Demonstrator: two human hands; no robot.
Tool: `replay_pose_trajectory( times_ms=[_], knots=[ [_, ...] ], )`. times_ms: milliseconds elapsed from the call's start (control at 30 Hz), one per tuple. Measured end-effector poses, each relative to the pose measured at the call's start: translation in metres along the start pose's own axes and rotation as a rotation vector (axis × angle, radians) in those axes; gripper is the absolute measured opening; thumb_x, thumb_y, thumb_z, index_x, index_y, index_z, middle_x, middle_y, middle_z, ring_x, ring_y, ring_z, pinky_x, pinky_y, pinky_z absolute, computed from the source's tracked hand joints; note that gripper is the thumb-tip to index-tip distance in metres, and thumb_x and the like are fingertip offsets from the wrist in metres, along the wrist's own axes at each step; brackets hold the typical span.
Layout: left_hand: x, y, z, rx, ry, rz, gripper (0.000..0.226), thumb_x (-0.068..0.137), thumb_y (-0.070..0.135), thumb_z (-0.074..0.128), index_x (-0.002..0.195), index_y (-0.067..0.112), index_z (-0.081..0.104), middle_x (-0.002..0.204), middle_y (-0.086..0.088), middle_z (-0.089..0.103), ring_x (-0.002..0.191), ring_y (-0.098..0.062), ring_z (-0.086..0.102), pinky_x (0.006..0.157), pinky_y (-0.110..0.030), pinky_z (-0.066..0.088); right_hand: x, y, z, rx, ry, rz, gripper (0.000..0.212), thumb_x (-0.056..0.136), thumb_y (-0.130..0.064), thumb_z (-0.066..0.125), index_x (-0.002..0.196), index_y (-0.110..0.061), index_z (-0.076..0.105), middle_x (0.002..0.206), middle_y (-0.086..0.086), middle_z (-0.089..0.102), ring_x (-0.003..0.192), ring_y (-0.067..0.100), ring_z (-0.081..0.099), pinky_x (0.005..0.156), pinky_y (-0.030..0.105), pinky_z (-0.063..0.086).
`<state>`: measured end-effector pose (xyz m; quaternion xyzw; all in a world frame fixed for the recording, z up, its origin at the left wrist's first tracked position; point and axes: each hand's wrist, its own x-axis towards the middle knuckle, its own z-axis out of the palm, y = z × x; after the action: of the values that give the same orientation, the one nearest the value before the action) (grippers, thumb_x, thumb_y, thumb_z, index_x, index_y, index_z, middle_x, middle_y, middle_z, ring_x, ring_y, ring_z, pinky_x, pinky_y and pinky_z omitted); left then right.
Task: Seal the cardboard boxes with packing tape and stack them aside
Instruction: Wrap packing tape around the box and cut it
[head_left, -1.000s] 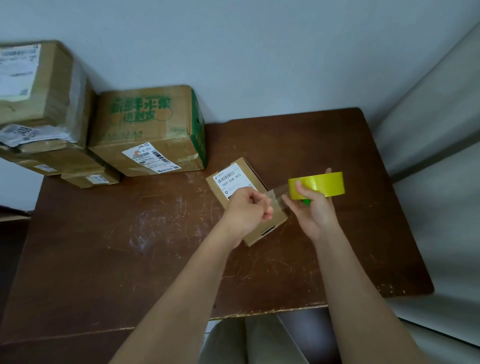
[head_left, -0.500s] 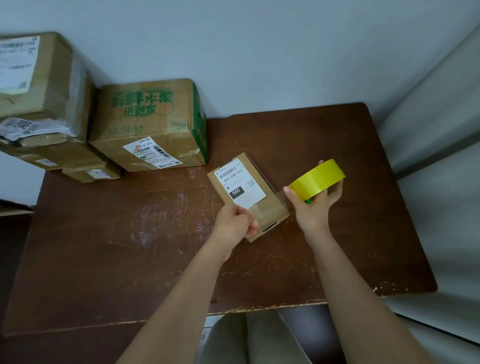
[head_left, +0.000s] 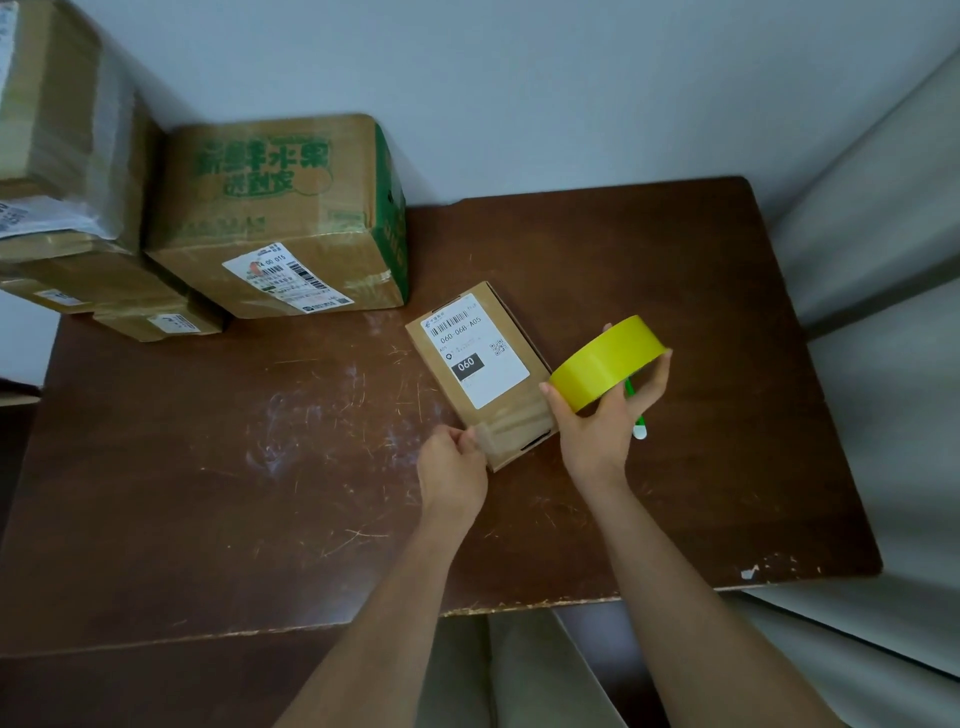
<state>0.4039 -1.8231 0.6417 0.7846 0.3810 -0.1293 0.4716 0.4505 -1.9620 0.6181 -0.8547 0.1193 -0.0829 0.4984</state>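
Small cardboard box (head_left: 480, 371) lies flat near the middle of the worktop (head_left: 270, 467), white shipping label facing up, one short end turned toward the near edge. A second ago the left hand covered most of the label; now the label shows whole.

Left hand (head_left: 451, 473) has dropped toward the near edge and sits at the box's near-left corner. Its fingers (head_left: 464, 441) are curled, pinching the free end of a clear tape strip (head_left: 511, 422) against that corner. The strip now runs across the near end of the box top, below the label, where earlier it hung in the air between the two hands.

Right hand (head_left: 605, 423) grips the yellow tape roll (head_left: 608, 361), thumb on the left side and fingers wrapped round the far rim. The roll is tilted, left side low and just off the box's right edge; a second ago it sat level. A green-and-white object (head_left: 636, 410) shows behind the palm; what it is cannot be told.

Large printed carton (head_left: 280, 218) stands against the wall near the far-left corner of the worktop. More taped boxes (head_left: 67, 171) are stacked at the left edge. Neither has shifted.
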Motion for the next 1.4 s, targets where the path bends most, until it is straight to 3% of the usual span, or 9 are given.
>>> replay_pose_trajectory(
  times_ms=[67,300,567,700,867,1033,1133,1267,1400],
  knots=[
    [0.001,-0.003,0.002,0.005,0.033,0.007,0.021,0.102,0.023,0.046,0.092,0.009,0.057,0.091,-0.011,0.068,0.085,-0.025,0.064,0.065,-0.030,0.044,-0.001,0.000,0.001,-0.036,0.006,-0.035,0.083,0.078,-0.028,0.085,0.149,-0.013,0.043,0.163,0.008,-0.017,0.145,0.024,0.025,0.099,-0.006,0.018],
    [-0.001,0.001,0.006,0.077,0.121,0.049,0.015,0.104,0.017,0.044,0.093,0.008,0.050,0.081,0.000,0.053,0.065,-0.005,0.044,0.050,-0.010,0.037,0.000,0.007,0.013,-0.166,0.000,-0.095,0.082,0.082,-0.044,0.080,0.148,-0.015,0.042,0.163,-0.003,-0.022,0.146,0.033,0.029,0.098,0.036,0.047],
    [-0.004,-0.001,0.017,0.068,0.106,0.051,0.017,0.106,0.014,0.036,0.105,0.002,0.048,0.085,-0.004,0.054,0.064,-0.006,0.044,0.046,-0.019,0.033,-0.001,0.011,0.013,-0.174,-0.011,-0.136,0.080,0.081,-0.041,0.081,0.148,-0.017,0.044,0.163,0.000,-0.018,0.144,0.036,0.032,0.098,0.033,0.043],
    [-0.006,-0.002,0.021,0.163,0.074,0.018,0.013,0.105,0.020,0.031,0.102,0.010,0.039,0.093,-0.010,0.059,0.080,-0.031,0.059,0.055,-0.035,0.033,-0.001,0.014,0.014,-0.163,-0.003,-0.174,0.080,0.081,-0.039,0.082,0.148,-0.020,0.044,0.163,0.001,-0.015,0.142,0.037,0.035,0.099,0.038,0.047],
    [-0.012,0.001,0.023,0.233,0.057,-0.002,0.016,0.106,0.024,0.026,0.111,0.012,0.035,0.120,-0.011,0.049,0.093,-0.040,0.059,0.067,-0.041,0.037,-0.001,0.016,0.015,-0.172,-0.003,-0.176,0.083,0.081,-0.038,0.083,0.150,-0.019,0.041,0.163,0.000,-0.016,0.142,0.037,0.035,0.100,0.047,0.052],
    [-0.001,-0.017,0.016,0.172,0.047,-0.060,0.045,0.099,0.020,0.054,0.134,0.005,0.029,0.137,-0.017,0.033,0.102,-0.039,0.055,0.074,-0.036,0.035,-0.001,0.016,0.012,-0.166,-0.019,-0.180,0.088,0.081,-0.040,0.082,0.154,-0.028,0.034,0.162,0.000,-0.017,0.141,0.037,0.037,0.101,0.045,0.051],
    [0.001,-0.021,0.012,0.016,0.176,-0.047,0.029,0.095,0.003,0.056,0.122,-0.001,0.046,0.125,-0.020,0.049,0.094,-0.021,0.047,0.074,-0.019,0.031,-0.001,0.015,0.011,-0.166,-0.028,-0.180,0.089,0.081,-0.039,0.082,0.154,-0.031,0.033,0.162,0.001,-0.017,0.141,0.037,0.037,0.102,0.048,0.051],
    [-0.010,-0.005,0.017,-0.106,0.250,0.056,0.020,0.099,0.006,0.048,0.105,-0.001,0.066,0.081,0.004,0.060,0.075,-0.010,0.060,0.062,-0.005,0.037,-0.001,0.015,0.012,-0.162,-0.028,-0.176,0.090,0.080,-0.039,0.082,0.154,-0.035,0.031,0.163,0.003,-0.017,0.140,0.037,0.038,0.102,0.048,0.050],
    [-0.010,0.004,0.026,0.010,0.201,0.175,0.026,0.097,0.023,0.059,0.090,0.000,0.067,0.077,-0.009,0.066,0.069,-0.022,0.059,0.052,-0.009,0.033,0.000,0.014,0.012,-0.166,-0.032,-0.164,0.089,0.080,-0.040,0.082,0.154,-0.032,0.034,0.163,0.004,-0.016,0.140,0.036,0.038,0.103,0.044,0.049]
  ],
)
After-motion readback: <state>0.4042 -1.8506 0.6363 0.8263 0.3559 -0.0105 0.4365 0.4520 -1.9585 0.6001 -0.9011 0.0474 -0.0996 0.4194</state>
